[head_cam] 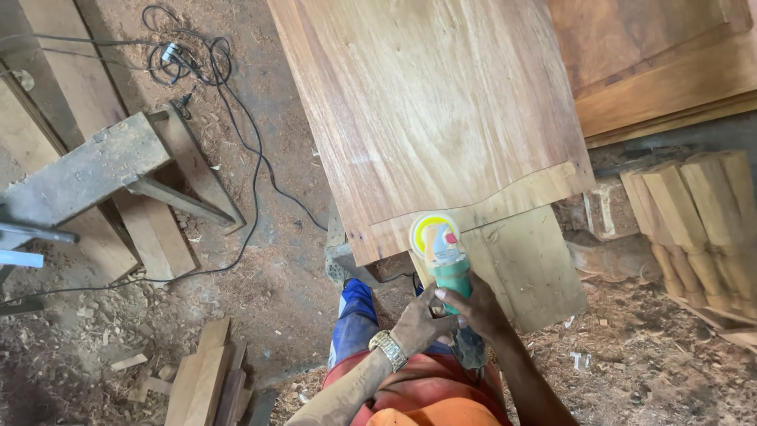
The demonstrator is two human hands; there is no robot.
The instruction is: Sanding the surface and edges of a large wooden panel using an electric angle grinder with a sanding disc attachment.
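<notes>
Green angle grinder (446, 256) at near edge of wooden panel (430, 102), yellow disc on edge. Left hand (418, 323) and right hand (477, 308) both wrapped around its body. Sawdust-covered floor (276, 292), black cable (236, 118), turned wooden legs (698, 213) at right.

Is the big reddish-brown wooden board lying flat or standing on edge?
Lying flat: the reddish-brown wooden board shows its broad face upward, and the green handheld sander sits at its near edge.

Red-and-white label (450, 239) on green sander (447, 264)
</notes>
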